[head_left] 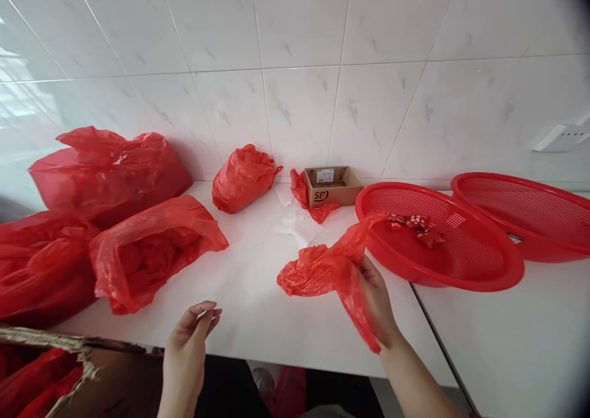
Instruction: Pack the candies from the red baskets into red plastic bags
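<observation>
My right hand grips a crumpled red plastic bag above the white table. The bag's loose ends hang to the left and down over my wrist, and its upper tip reaches the rim of the near red basket. Several small red printed packets lie in that basket. Near the table's front edge, my left hand has its thumb and fingers drawn together, with nothing visible in them. An open-mouthed red plastic bag, holding more crumpled red plastic, lies beyond it to the left.
Full red bags stand at the back left, and a tied red bundle rests against the wall. A small cardboard box sits mid-back. Another red basket is far right. A torn carton stands at the lower left.
</observation>
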`<state>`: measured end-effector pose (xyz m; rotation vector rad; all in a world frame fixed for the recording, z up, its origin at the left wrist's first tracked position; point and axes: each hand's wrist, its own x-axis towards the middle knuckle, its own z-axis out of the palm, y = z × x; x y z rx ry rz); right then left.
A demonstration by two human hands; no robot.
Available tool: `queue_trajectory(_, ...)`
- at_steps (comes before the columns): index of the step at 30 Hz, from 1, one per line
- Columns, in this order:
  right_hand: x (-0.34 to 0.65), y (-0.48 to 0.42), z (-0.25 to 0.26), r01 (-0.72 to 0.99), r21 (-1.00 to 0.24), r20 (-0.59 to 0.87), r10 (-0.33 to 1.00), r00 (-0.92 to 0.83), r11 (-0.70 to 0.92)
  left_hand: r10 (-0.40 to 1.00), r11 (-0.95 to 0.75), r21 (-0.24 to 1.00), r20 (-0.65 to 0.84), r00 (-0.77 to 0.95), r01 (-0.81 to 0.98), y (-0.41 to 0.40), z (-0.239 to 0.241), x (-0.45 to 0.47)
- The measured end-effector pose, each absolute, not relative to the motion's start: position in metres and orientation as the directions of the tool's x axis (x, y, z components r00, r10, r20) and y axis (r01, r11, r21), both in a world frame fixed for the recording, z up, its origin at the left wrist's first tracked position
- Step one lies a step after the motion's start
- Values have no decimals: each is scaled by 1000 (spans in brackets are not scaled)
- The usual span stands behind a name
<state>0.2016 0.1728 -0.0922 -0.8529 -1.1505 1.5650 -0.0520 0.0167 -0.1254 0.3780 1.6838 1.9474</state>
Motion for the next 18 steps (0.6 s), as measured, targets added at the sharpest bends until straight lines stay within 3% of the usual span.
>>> queue_trajectory(3, 191, 160, -91, -142, -977, 197, 928, -317, 158, 678, -37, 996, -37, -734, -84, 23, -103, -20)
queue_trajectory(6, 174, 137, -91, -102, -968, 250, 815, -523, 231, 902, 1, 997, -35, -431, -78, 40, -85, 25)
queue_trajectory(9, 171, 129, -93, -109, -984, 180, 762, -622, 144, 912, 23, 967, -124, -390, -254, 53, -88, 42)
queue_trajectory(12, 188, 147, -100, -234, -969, 58, 854, -517, -76, 835, 16, 925, -221, -504, -379, 51, -106, 22)
queue_trajectory(15, 212, 171, -107, -511, -809, -124, 935, -333, -289, 736, -27, 885, -298, -608, -466, 40, -123, -12)
queue_trajectory(18, 226, 184, -111, -632, -692, -235, 936, -260, -349, 659, -34, 860, -364, -658, -510, 28, -134, -32)
